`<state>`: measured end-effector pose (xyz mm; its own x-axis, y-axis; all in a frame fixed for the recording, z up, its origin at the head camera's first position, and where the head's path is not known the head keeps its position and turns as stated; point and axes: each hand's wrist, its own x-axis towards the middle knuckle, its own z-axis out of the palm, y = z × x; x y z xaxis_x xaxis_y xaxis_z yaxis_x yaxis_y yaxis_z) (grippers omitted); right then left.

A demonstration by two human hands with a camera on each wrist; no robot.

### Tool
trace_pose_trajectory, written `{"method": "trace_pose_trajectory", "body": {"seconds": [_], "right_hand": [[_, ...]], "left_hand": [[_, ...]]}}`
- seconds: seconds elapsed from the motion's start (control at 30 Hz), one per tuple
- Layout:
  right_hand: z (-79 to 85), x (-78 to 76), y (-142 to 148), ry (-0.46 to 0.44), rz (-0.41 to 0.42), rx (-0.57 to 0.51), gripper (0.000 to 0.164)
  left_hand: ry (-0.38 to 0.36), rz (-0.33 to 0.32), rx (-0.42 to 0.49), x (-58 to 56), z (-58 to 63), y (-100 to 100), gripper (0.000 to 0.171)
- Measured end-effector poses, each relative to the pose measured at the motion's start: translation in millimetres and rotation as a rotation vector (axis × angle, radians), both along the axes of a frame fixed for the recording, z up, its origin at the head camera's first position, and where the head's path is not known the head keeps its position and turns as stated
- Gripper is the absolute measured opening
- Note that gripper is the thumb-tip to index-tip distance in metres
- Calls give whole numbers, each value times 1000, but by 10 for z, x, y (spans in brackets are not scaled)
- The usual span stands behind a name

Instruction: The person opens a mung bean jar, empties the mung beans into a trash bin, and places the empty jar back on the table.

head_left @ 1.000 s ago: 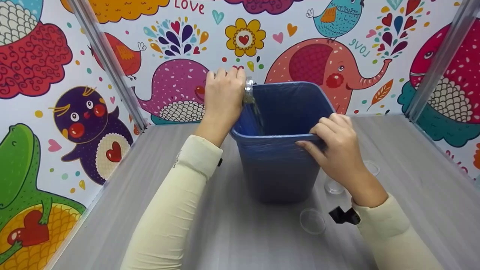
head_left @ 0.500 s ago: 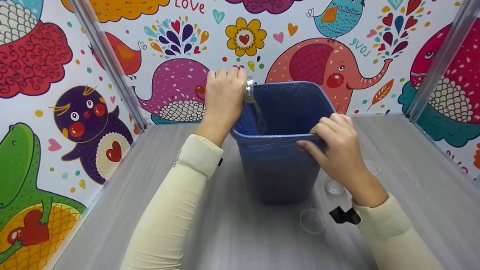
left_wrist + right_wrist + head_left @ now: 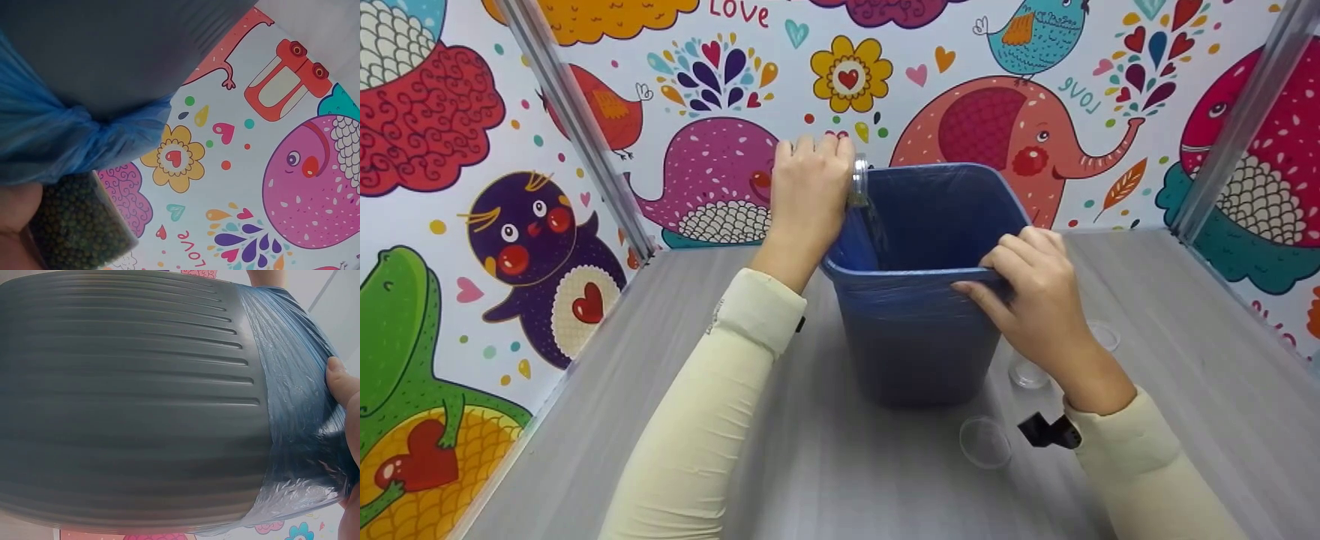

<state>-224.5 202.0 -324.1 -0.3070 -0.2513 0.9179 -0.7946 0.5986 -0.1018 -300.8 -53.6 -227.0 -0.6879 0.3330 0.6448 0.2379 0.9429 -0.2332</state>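
My left hand [image 3: 810,187] holds a clear jar [image 3: 858,180] tipped sideways over the left rim of a dark bin [image 3: 922,345]. Small green beans [image 3: 79,225], like mung beans, show inside the jar in the left wrist view. A thin stream of them falls from its mouth into the bin. A blue plastic liner [image 3: 298,382] is folded over the bin's rim. With the thumb outside and fingers over the edge, my right hand [image 3: 1039,292] grips the bin's near right corner. The bin stands upright; its bottom inside is hidden.
A clear round lid [image 3: 985,442] lies on the grey table [image 3: 840,480] in front of the bin. Beside my right wrist are a small clear container [image 3: 1029,373], partly hidden, and another clear round piece [image 3: 1104,336]. Patterned walls [image 3: 780,75] stand behind and at both sides.
Both hands and the bin stay almost still. The falling stream of beans looked fuller half a second ago and is thinner now.
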Motion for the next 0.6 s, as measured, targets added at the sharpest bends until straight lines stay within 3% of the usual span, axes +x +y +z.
{"method": "trace_pose_trajectory", "body": {"seconds": [0.6], "right_hand": [[-1,-1,10,-2,-4,4,48]], "left_hand": [[7,-14,-16,-3,-7,6,36]]}}
